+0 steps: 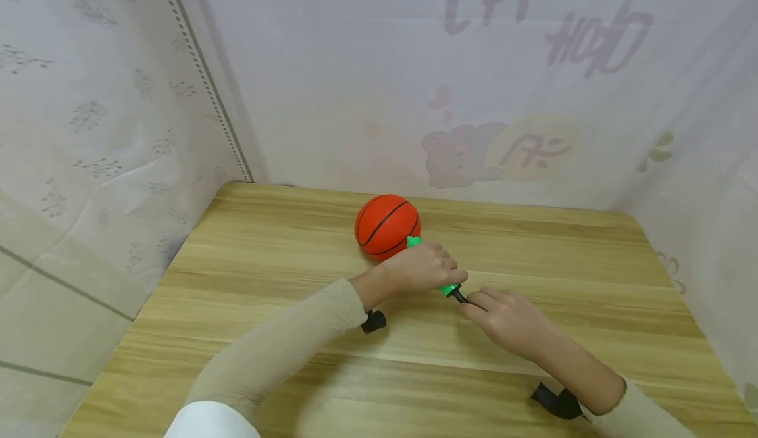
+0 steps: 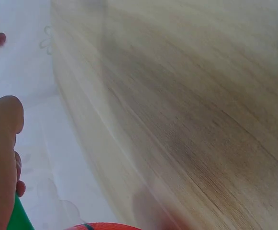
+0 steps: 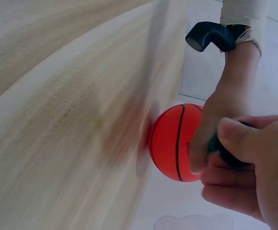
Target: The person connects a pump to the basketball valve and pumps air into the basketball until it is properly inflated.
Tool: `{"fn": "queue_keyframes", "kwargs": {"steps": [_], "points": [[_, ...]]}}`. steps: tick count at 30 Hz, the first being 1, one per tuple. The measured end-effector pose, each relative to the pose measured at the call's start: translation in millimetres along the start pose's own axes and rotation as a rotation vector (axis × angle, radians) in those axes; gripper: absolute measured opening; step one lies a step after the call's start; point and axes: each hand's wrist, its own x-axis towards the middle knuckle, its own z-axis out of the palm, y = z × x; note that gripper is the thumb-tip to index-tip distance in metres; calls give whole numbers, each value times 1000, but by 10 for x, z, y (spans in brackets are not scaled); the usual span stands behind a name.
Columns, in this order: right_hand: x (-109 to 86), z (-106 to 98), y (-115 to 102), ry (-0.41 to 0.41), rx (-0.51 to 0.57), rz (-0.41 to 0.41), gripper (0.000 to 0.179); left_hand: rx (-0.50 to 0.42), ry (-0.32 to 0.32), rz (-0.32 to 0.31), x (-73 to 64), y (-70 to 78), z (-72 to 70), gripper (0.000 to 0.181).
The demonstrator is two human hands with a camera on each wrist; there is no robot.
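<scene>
An orange-red toy basketball [image 1: 383,224] with black lines sits on the wooden table. My left hand [image 1: 422,269] grips the green barrel of a ball pump [image 1: 449,289], its fingers wrapped round it. The pump's green tip end reaches to the right side of the ball; whether it enters the ball cannot be made out. A black rod leads from the barrel's other end to my right hand [image 1: 509,317], which holds the black pump handle [image 3: 233,156] between thumb and fingers. In the left wrist view, part of the green barrel [image 2: 20,218] shows below the left hand [image 2: 0,153].
The wood-grain table [image 1: 266,260] is bounded at the back by a pale printed curtain [image 1: 331,96] and by more cloth at both sides. Black wrist cameras are strapped under the left wrist [image 1: 373,321] and the right wrist [image 1: 556,402].
</scene>
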Motion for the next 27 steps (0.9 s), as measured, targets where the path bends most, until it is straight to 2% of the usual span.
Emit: {"fn": "queue_keyframes", "kwargs": {"steps": [5,7,10,14,16,20,23,27], "points": [[-200,-113,-86,23,71,-15,51,37,6,-11,-23,-27,4,13],[-281,-161,-127,33,95,-6,49,60,28,-8,-36,-35,14,14],[-378,-207,-177,49,99,17,45,76,84,2,-56,-34,38,5],[-462,-228,-212,55,94,69,43,84,135,13,-67,-20,74,22],[-489,-228,-217,54,96,91,43,97,129,18,-60,-6,85,24],[-479,-206,-190,50,101,90,44,184,72,23,-33,32,93,5],[-390,-154,-129,37,83,61,46,195,46,26,-8,57,97,2],[-210,-44,-18,26,53,34,51,157,28,24,18,72,101,6]]}}
